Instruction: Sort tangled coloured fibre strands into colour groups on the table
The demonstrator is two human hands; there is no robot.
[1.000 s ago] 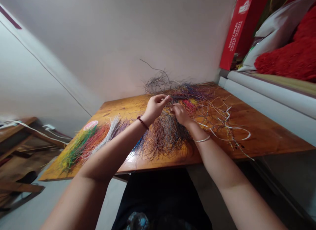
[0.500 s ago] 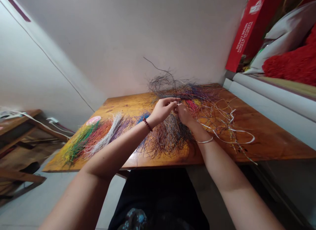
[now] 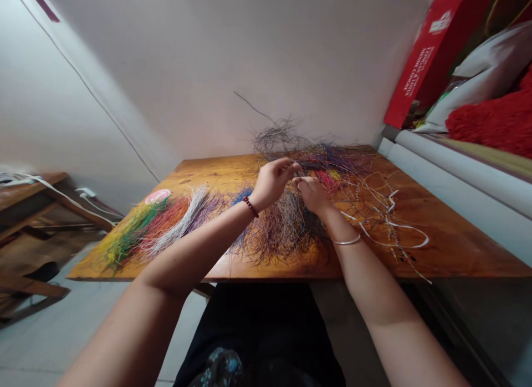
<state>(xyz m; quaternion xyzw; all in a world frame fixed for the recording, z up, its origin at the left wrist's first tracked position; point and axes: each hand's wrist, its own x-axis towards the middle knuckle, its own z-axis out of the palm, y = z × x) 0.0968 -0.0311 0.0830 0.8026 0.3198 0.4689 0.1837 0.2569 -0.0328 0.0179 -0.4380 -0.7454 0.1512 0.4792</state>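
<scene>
My left hand [image 3: 272,182], with a dark beaded bracelet at the wrist, is bent with its fingertips pinched together over the table. Close beside it, my right hand [image 3: 312,194] is closed, thumb and fingers pressed together. Both grip a thin dark strand [image 3: 254,106], whose free end rises up and left in front of the wall; the part between my fingers is mostly hidden. Behind my hands lies a tangled heap of dark strands [image 3: 274,140]. Below them spreads a bundle of brown and grey strands [image 3: 276,237].
On the wooden table [image 3: 216,165], a white bundle [image 3: 180,226], a green and yellow bundle [image 3: 131,232] and a pink round item [image 3: 158,196] lie at left. A loose white ribbon [image 3: 409,244] curls at right. A red box [image 3: 419,60] stands at the upper right.
My left fingers have lifted slightly and drawn a little apart from my right hand. The dark strand's free end has shifted slightly left and up. The view has tilted a little.
</scene>
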